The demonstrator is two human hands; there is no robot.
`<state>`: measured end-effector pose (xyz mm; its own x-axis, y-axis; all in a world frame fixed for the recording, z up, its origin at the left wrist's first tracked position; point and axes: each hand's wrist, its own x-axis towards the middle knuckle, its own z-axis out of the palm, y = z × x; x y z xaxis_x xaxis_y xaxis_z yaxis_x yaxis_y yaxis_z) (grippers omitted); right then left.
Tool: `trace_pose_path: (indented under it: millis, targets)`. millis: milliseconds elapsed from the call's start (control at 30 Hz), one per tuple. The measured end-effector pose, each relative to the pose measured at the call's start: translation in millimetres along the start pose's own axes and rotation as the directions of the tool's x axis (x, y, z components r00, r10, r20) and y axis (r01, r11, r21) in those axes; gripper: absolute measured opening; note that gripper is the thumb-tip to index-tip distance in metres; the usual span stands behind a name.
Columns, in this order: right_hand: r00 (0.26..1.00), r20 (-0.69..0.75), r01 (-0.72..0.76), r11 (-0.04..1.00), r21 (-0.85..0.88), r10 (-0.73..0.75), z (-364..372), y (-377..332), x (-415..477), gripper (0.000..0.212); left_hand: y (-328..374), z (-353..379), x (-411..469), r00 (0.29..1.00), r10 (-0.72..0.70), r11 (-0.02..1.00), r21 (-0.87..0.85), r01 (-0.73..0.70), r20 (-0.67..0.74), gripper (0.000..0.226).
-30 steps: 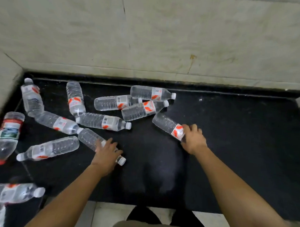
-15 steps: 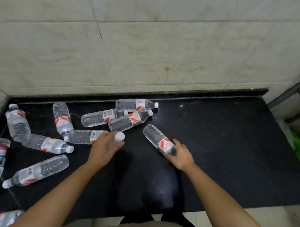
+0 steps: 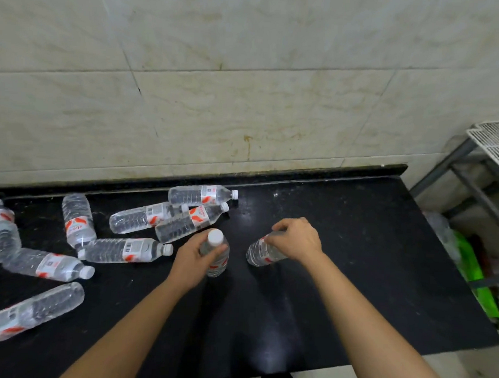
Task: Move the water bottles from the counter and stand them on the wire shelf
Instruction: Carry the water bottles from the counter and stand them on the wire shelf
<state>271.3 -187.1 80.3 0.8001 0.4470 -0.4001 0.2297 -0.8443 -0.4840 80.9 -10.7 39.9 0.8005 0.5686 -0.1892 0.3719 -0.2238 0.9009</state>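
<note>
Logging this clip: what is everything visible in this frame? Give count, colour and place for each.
loose bottles: eight, clear with red-and-white labels, lying on the left part of the counter
upright bottle: one, clear with a white cap, mid-counter, in the left hand
tilted bottle: one, clear, mid-counter, in the right hand
counter: one, black, against the wall
wire shelf: one, white on a grey frame, far right beside the counter
green item: one, bright green, low to the right of the counter; cannot tell what it is
wall tiles: beige, behind the counter
left hand: one, grips the upright bottle
right hand: one, grips the tilted bottle's upper end
</note>
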Motion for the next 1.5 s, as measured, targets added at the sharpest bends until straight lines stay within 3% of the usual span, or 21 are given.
trace_pose_path:
  millis: [133, 233, 367, 467, 567, 633, 733, 833, 1033, 1133, 1200, 1367, 1500]
  targets:
    - [0.996, -0.049, 0.09, 0.956, 0.28, -0.079, 9.6, 10.3, -4.9, 0.021, -1.8, -2.3, -2.6, 0.998, -0.027, 0.995, -0.096, 0.021, -0.055, 0.035]
    - [0.968, 0.044, 0.204, 0.871, 0.447, -0.249, 19.5, 13.2, -15.2, 0.028, -3.8, -8.7, -6.0, 0.997, -0.037, 0.989, -0.142, 0.027, -0.075, 0.031]
    - [0.938, -0.005, 0.332, 0.895, 0.298, -0.346, 42.7, -1.0, -27.1, 0.037, -4.1, -8.0, -11.1, 0.997, -0.018, 0.991, -0.135, 0.009, -0.071, 0.03]
    - [0.97, -0.111, 0.231, 0.958, 0.168, -0.215, 55.2, -11.6, -32.6, 0.048, -3.8, -10.1, -12.6, 0.998, -0.03, 0.987, -0.162, 0.02, -0.056, 0.031]
    - [0.977, -0.169, 0.171, 0.956, 0.238, -0.132, 64.9, -9.4, -37.5, 0.05, -3.7, -12.6, -15.1, 0.999, -0.018, 0.985, -0.172, 0.009, -0.051, 0.031]
    - [0.98, -0.143, 0.174, 0.937, 0.302, -0.135, 66.5, -5.9, -37.8, 0.051, -4.9, -14.7, -16.6, 0.999, -0.01, 0.983, -0.185, 0.001, -0.047, 0.029]
    - [0.957, -0.021, 0.284, 0.921, 0.268, -0.29, 69.8, 0.2, -40.2, 0.079, -9.0, -18.7, -15.5, 1.0, 0.0, 0.98, -0.2, -0.005, -0.025, 0.027]
    - [0.949, -0.011, 0.31, 0.929, 0.203, -0.315, 78.9, 2.7, -42.4, 0.076, -14.8, -20.9, -8.9, 1.0, 0.003, 0.977, -0.214, -0.004, -0.006, 0.028]
    - [0.961, -0.27, 0.185, 0.87, 0.456, -0.062, 94.2, 12.6, -63.0, 0.059, -16.1, -10.5, -1.8, 0.995, 0.089, 0.991, -0.1, -0.084, 0.044, 0.033]
    - [0.918, -0.37, 0.116, 0.794, 0.597, 0.144, 94.8, 22.6, -76.1, 0.044, -7.1, -5.2, 5.1, 0.993, 0.108, 0.993, -0.054, -0.105, 0.048, 0.032]
    - [0.872, -0.396, 0.055, 0.744, 0.666, 0.289, 85.0, 32.6, -84.8, 0.046, 2.1, -1.1, 11.6, 0.995, 0.086, 0.995, -0.05, -0.084, 0.053, 0.032]
    - [0.727, -0.502, 0.046, 0.695, 0.717, 0.469, 41.3, 68.3, -107.8, 0.053, 37.7, 21.9, 2.6, 0.997, 0.044, 0.975, -0.219, -0.029, 0.065, 0.023]
    - [0.688, -0.529, 0.106, 0.653, 0.75, 0.497, 5.7, 104.7, -126.2, 0.067, 78.3, 68.3, -17.5, 0.988, 0.084, 0.942, -0.333, -0.036, 0.129, 0.027]
